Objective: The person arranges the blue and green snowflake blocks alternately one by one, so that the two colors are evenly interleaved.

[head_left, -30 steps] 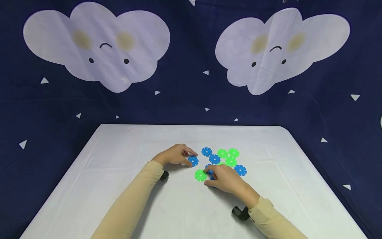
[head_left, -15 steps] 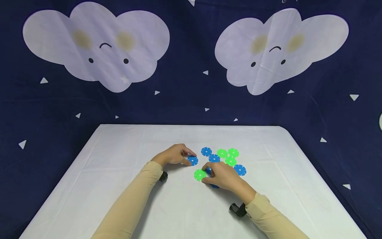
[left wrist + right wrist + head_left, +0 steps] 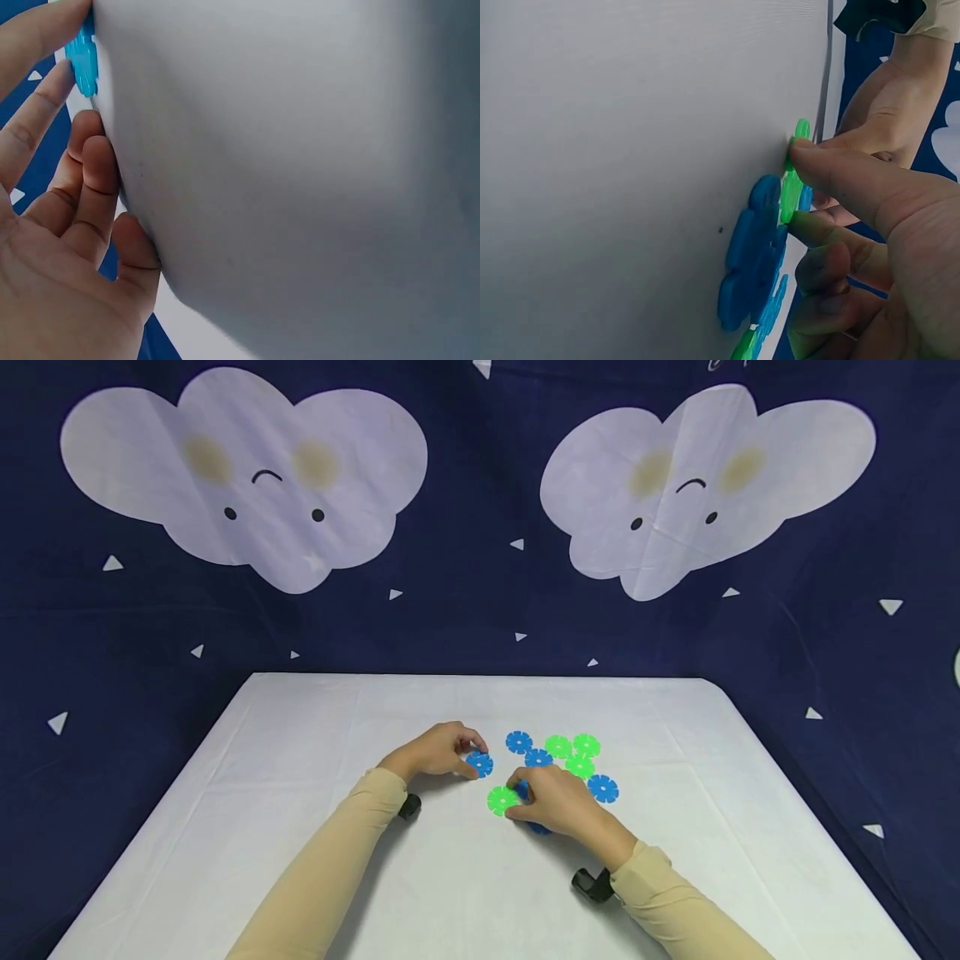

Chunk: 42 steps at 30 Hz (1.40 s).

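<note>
Okay, farthest left I see the left sleeve, a black camera under its cuff, and past that the left hand. Its thumb and index finger are parted just enough to pinch the first blue disc of six in view, gripping its edges; the other fingers are bent. I cannot tell whether that disc is off the white table.

Between the hands, at the right fingertips, I find the first green disc of four in view. Beyond those fingertips is a second blue disc. A third blue disc shows only as a patch between right thumb and index finger, a fourth blue disc just beyond the knuckles, and a fifth blue disc, mostly covered, by the thumb's near side.

Next comes the right hand, thumb and index finger apart but closed on opposite edges of the first green disc, its remaining fingers curled. Close beyond its back I count a second green disc, a third green disc and a fourth green disc. A second camera sits at that wrist; a sixth blue disc lies just right of the hand, and the right sleeve comes last.
</note>
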Each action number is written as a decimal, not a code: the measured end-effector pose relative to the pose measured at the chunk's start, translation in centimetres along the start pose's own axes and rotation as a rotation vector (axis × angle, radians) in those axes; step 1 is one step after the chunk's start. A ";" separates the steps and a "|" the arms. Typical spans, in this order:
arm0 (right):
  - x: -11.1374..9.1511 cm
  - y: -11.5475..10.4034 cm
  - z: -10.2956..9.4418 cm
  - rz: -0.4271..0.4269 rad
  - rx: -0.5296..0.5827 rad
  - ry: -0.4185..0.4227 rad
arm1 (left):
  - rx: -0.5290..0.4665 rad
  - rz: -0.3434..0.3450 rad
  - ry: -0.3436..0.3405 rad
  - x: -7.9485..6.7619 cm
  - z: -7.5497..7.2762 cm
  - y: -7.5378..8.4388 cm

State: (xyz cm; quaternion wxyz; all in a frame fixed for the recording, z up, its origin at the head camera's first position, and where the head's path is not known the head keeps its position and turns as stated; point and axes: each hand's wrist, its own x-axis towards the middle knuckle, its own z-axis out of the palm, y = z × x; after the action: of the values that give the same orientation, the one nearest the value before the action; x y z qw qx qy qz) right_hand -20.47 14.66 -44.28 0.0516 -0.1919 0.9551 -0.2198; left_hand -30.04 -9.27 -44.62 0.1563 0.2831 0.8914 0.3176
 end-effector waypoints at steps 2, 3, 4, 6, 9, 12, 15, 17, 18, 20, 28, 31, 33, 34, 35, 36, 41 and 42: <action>0.1 -0.1 0.0 0.012 0.001 -0.006 | -0.002 0.018 0.007 0.0 0.0 0.0; 0.2 -0.2 -0.1 0.020 0.003 -0.009 | -0.002 0.023 0.009 -0.1 0.0 -0.1; 0.2 -0.2 -0.1 0.027 0.005 -0.013 | -0.003 0.027 0.014 -0.2 0.0 -0.1; 0.3 -0.4 -0.1 0.040 0.014 -0.023 | -0.002 0.032 0.023 -0.3 0.0 -0.3; 0.5 -0.5 -0.2 0.064 0.035 -0.038 | -0.014 0.028 0.035 -0.5 0.0 -0.4; 0.7 -0.6 -0.2 0.079 0.056 -0.050 | -0.016 0.024 0.040 -0.8 0.0 -0.5; 0.7 -0.7 -0.1 0.073 0.065 -0.055 | -0.009 0.016 0.036 -1.2 0.1 -0.6; 0.7 -0.8 0.0 0.057 0.060 -0.044 | -0.003 0.012 0.033 -1.4 0.0 -0.7; 0.7 -0.8 0.1 0.048 0.054 -0.037 | 0.000 0.011 0.033 -1.5 0.0 -0.7; 0.5 -1.0 0.2 0.025 0.039 -0.015 | 0.003 0.010 0.034 -1.7 -0.1 -0.8; 0.0 -1.5 0.2 -0.063 0.035 0.015 | 0.012 0.003 0.046 -2.1 -0.5 -1.6; 0.0 -1.5 0.3 -0.082 0.030 0.004 | 0.011 -0.013 0.051 -2.3 -0.7 -1.8; -0.1 -1.5 0.3 -0.091 0.030 -0.003 | 0.008 -0.019 0.056 -2.4 -0.8 -1.9; -0.1 -1.5 0.4 -0.094 0.032 -0.007 | 0.006 -0.018 0.057 -2.4 -0.8 -2.0; -0.1 -1.5 0.4 -0.095 0.034 -0.012 | 0.004 -0.018 0.058 -2.4 -0.9 -2.1; -0.1 -1.4 0.4 -0.096 0.037 -0.017 | -0.001 -0.017 0.057 -2.5 -0.9 -2.1; 0.1 -1.2 0.5 -0.089 0.054 -0.060 | -0.033 -0.022 0.043 -2.6 -1.1 -2.1; 0.2 -1.2 0.6 -0.086 0.054 -0.070 | -0.040 -0.024 0.038 -2.7 -1.1 -2.1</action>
State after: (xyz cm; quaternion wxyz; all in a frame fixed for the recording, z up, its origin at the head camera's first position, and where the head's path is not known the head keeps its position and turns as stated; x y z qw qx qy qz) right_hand -20.15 13.39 -44.27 0.0805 -0.2386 0.9373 -0.2409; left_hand -29.31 -12.80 -44.89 0.1489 0.2631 0.8909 0.3389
